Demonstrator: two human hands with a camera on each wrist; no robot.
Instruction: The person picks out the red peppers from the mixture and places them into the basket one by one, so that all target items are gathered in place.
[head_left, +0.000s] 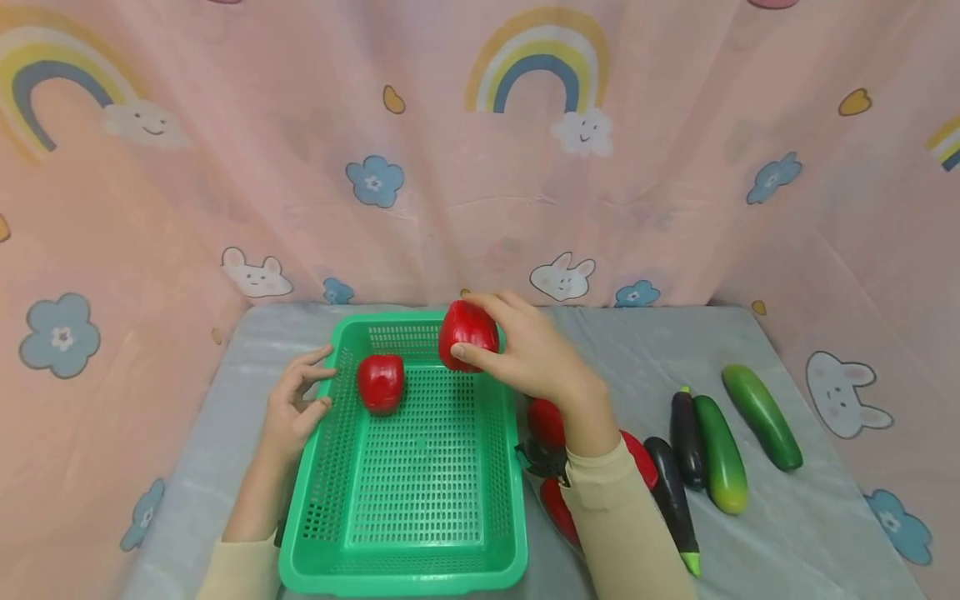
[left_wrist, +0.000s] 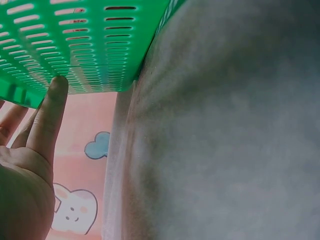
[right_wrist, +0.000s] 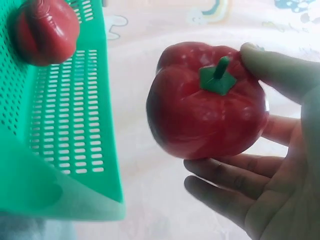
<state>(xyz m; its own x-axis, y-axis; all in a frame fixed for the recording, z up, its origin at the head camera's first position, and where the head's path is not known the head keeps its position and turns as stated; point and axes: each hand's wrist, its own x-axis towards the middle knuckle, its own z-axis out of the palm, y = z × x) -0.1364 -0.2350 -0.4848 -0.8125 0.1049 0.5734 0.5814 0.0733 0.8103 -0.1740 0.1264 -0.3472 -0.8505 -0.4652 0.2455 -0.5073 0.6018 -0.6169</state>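
My right hand (head_left: 536, 350) grips a red bell pepper (head_left: 467, 333) with a green stem, seen in the right wrist view, between thumb and fingers. That pepper is held above the back right part of a green plastic basket (head_left: 405, 575). A second red bell pepper (head_left: 381, 383) lies inside the basket, near its left wall. At the basket's left side, my left hand (head_left: 294, 408) rests its fingertips and thumb against the rim. In the left wrist view, a straight finger (left_wrist: 50, 115) touches the slotted outer wall.
More red vegetables (head_left: 546, 423) lie right of the basket, partly hidden by my right forearm. Farther right on the grey cloth (head_left: 802, 533) are dark eggplants (head_left: 673, 492) and green cucumber-like vegetables (head_left: 762, 417). A pink patterned curtain (head_left: 450, 233) stands behind and at both sides.
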